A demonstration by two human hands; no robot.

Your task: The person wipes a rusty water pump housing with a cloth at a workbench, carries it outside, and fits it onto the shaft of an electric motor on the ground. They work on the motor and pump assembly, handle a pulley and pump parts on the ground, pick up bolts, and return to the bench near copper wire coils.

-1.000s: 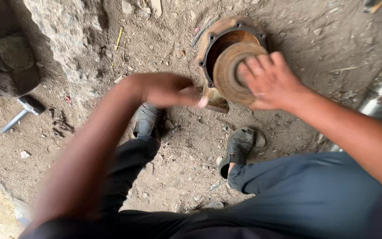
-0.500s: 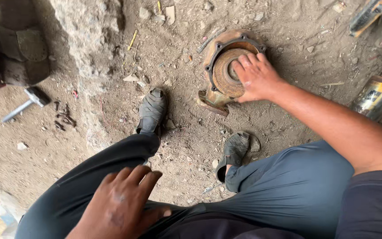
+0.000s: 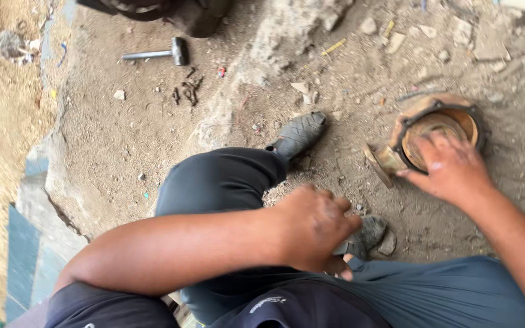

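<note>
While your right hand (image 3: 451,170) lies spread open, hiding the rusty hub's (image 3: 439,124) near rim, your left hand (image 3: 314,228) curls loosely closed, hiding part of the near shoe (image 3: 369,234).

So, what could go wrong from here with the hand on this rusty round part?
The right hand presses bare on the rusty round metal part, so its rim might cut or pinch the fingers. The part lies on loose, stony dirt ground and may shift. The left hand rests near the sandal, not steadying it.
</note>
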